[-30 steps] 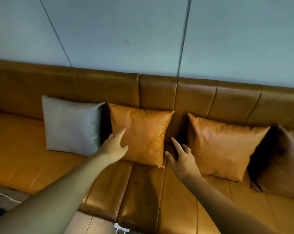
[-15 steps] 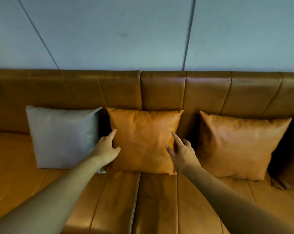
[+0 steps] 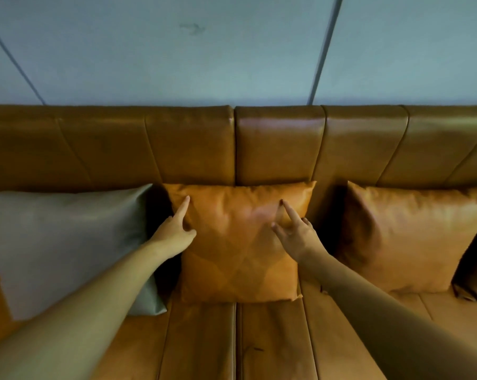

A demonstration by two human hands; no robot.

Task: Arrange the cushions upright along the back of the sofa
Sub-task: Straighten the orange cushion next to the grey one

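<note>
1. The middle orange cushion is a square, glossy leather-like pillow with faint diagonal creases across its face; it stands upright on the sofa seat, its top edge leaning against the backrest.
2. The left hand lies on the cushion's left side, index finger stretched up toward the top corner, the other fingers loosely curled; it clasps nothing.
3. The right hand rests on the cushion's right half, fingers spread and the index finger pointing up, likewise unclenched and only touching the surface.
4. A grey cushion stands just beside it on the left, upright against the backrest, with a dark gap between the two.
5. Another orange cushion stands to the right, also upright, a little apart from the middle one.
6. At the far right edge a darker cushion shows only partly.
7. Above the tan panelled backrest runs a pale blue-grey wall with thin dark seams.
</note>
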